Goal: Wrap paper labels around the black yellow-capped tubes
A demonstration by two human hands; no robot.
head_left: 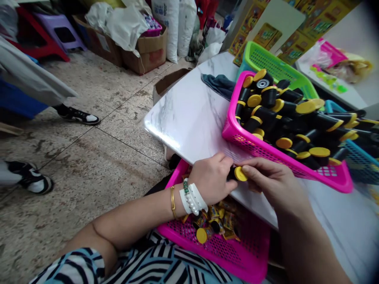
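Between my two hands, over the table's front edge, is a small black canister with a yellow cap [241,174]. My left hand [211,177] is closed around its black body, which is mostly hidden by the fingers. Thumb and fingers of my right hand [271,179] pinch at the yellow cap's side; whether they also hold a label or wrapper I cannot make out. Just beyond, a pink basket [281,159] is heaped with similar black canisters [263,118]. Below my hands, a second pink basket [248,262] contains several canisters in printed yellow wrapping [227,221].
The marbled white table [183,114] carries a dark cloth [219,85], a green basket [263,57] and a blue basket [363,157]. Printed yellow boxes [314,27] stand behind. Another person's legs [38,73] are at left, near cardboard boxes [152,53] and stools [60,29].
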